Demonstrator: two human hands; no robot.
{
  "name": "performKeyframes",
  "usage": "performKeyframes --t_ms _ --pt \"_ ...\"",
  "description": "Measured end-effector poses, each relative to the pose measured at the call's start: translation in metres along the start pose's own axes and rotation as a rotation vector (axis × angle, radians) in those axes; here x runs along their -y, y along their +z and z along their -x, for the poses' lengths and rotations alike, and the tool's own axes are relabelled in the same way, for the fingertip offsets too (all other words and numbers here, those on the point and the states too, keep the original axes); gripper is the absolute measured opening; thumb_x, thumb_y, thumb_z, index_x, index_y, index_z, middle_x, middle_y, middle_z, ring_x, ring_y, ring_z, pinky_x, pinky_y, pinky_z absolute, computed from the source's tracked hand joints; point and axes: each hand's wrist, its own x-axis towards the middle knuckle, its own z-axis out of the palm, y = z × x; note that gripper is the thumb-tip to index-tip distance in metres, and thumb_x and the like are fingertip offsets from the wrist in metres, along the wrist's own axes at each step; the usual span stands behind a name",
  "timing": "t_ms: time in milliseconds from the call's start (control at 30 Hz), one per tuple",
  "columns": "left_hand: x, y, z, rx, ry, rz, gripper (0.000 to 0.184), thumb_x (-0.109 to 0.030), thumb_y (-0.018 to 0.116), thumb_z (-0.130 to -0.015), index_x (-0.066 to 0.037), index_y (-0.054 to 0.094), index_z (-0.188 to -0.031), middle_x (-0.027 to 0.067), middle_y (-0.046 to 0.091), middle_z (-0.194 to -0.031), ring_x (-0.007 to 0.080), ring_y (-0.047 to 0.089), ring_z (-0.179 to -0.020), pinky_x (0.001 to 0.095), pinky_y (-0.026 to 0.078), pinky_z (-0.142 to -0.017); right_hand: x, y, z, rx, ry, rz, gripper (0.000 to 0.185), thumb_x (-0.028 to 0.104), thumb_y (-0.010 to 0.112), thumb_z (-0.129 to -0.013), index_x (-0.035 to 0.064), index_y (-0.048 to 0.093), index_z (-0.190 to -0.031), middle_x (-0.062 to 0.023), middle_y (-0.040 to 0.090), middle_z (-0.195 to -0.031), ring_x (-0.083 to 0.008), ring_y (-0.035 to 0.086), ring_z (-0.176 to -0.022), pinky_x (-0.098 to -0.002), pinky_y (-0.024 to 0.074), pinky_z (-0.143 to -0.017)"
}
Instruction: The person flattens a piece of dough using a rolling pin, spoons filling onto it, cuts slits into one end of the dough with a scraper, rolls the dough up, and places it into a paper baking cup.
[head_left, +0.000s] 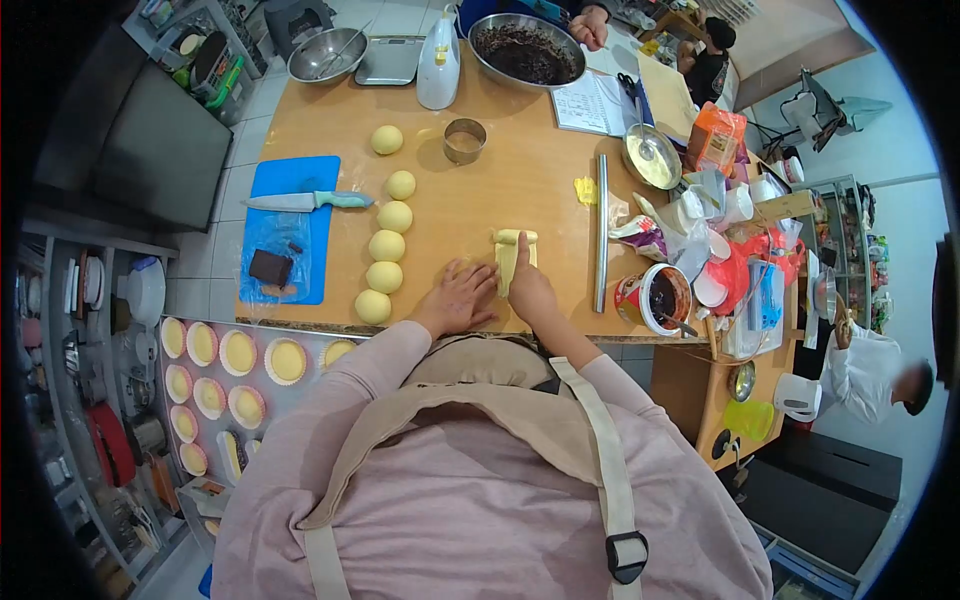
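A flat, elongated piece of pale yellow dough [507, 262] lies on the wooden table, its far end curled into a small roll. My right hand [533, 293] rests on the dough's right side, one finger stretched along it up to the roll; its other fingers are partly hidden. Just left of the dough, my left hand [461, 298] lies flat on the tabletop with its fingers spread, holding nothing. Several round dough balls [386, 245] form a column further left. Beyond them, near the table's middle, stands a metal ring cutter [464, 141].
On the left, a knife [310, 200] and dark block [270, 267] lie on a blue board [262, 180]. A metal rod [601, 235] and dark-filled tub [652, 300] are right. Filled paper cups [239, 353] sit lower left. Another person's hand [589, 28] is near a bowl [527, 50].
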Motion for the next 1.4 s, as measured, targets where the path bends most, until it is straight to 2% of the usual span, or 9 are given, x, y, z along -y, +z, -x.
performKeyframes --t_ms 67,167,367,467,567,767,967,1067,1400 --pt "0.0 0.0 0.001 -0.004 0.001 0.001 0.074 -0.06 0.048 -0.09 -0.008 0.04 -0.143 0.0088 0.036 -0.151 0.0231 0.028 -0.142 0.0513 0.013 -0.117 0.004 -0.003 0.0 0.037 0.039 0.025 0.095 0.006 0.059 -0.085 0.0041 -0.009 -0.152 -0.0276 0.065 -0.088 -0.042 0.066 -0.078 -0.049 0.0524 -0.067" --pt "0.003 0.01 0.001 -0.095 0.021 0.008 0.074 -0.061 0.049 -0.089 -0.008 0.042 -0.141 0.0083 0.039 -0.149 0.0233 0.03 -0.141 0.053 0.016 -0.116 -0.011 0.01 0.008 -0.064 -0.039 -0.074 0.093 0.002 0.055 -0.083 0.0007 -0.008 -0.151 -0.0298 0.064 -0.078 -0.0457 0.064 -0.072 -0.0525 0.0508 -0.064" --pt "0.003 0.008 0.001 -0.089 0.028 0.022 0.073 -0.06 0.047 -0.09 -0.008 0.043 -0.14 0.009 0.038 -0.15 0.0238 0.03 -0.142 0.0529 0.015 -0.116 -0.007 0.004 0.001 -0.049 -0.027 -0.031 0.09 0.002 0.053 -0.084 0.0003 -0.009 -0.15 -0.0303 0.064 -0.076 -0.0466 0.064 -0.07 -0.0537 0.0504 -0.062" --pt "0.004 0.009 0.002 -0.089 0.025 0.04 0.072 -0.06 0.046 -0.091 -0.008 0.042 -0.141 0.009 0.037 -0.15 0.0238 0.029 -0.142 0.0523 0.015 -0.116 -0.01 0.0 0.007 -0.075 -0.013 -0.06 0.094 0.005 0.057 -0.086 0.0028 -0.01 -0.151 -0.0302 0.065 -0.084 -0.045 0.065 -0.075 -0.0525 0.051 -0.065" --pt "0.003 0.008 0.002 -0.074 0.015 0.015 0.073 -0.06 0.049 -0.091 -0.011 0.039 -0.143 0.0094 0.035 -0.152 0.0247 0.028 -0.143 0.0515 0.012 -0.117 -0.004 -0.015 0.017 -0.117 -0.016 -0.069 0.092 0.007 0.056 -0.087 0.0019 -0.01 -0.151 -0.0314 0.065 -0.086 -0.0464 0.065 -0.076 -0.0531 0.0506 -0.066" --pt "0.001 0.003 0.002 -0.049 0.012 0.015 0.074 -0.06 0.048 -0.091 -0.011 0.038 -0.144 0.0102 0.036 -0.151 0.0244 0.028 -0.142 0.052 0.012 -0.117 -0.013 -0.01 0.012 -0.048 0.006 -0.064 0.087 0.011 0.053 -0.089 0.0021 -0.007 -0.151 -0.0313 0.065 -0.086 -0.0463 0.066 -0.079 -0.0525 0.0511 -0.067" --pt "0.004 0.011 0.002 -0.084 0.018 -0.024 0.075 -0.062 0.048 -0.089 -0.009 0.041 -0.142 0.0102 0.039 -0.149 0.024 0.031 -0.141 0.0532 0.016 -0.116 -0.011 -0.008 0.011 -0.016 0.045 -0.039 0.088 0.005 0.053 -0.086 0.003 -0.007 -0.151 -0.0298 0.066 -0.087 -0.0445 0.066 -0.078 -0.0511 0.0517 -0.067" --pt "0.003 0.009 0.001 -0.034 0.007 0.011 0.074 -0.06 0.048 -0.091 -0.01 0.038 -0.144 0.0103 0.035 -0.151 0.0241 0.027 -0.143 0.0527 0.012 -0.117 -0.009 -0.009 0.011 0.009 0.044 -0.032 0.09 0.003 0.054 -0.085 0.0029 -0.008 -0.152 -0.0294 0.066 -0.086 -0.044 0.066 -0.077 -0.0506 0.0519 -0.067" --pt "0.003 0.009 0.001 -0.071 0.027 0.0 0.073 -0.061 0.045 -0.091 -0.009 0.04 -0.142 0.011 0.039 -0.149 0.0248 0.03 -0.141 0.0545 0.015 -0.115 -0.01 -0.004 0.001 0.003 0.021 0.024 0.094 0.004 0.056 -0.084 -0.0005 -0.011 -0.151 -0.0286 0.065 -0.085 -0.0421 0.066 -0.076 -0.0493 0.0523 -0.067"
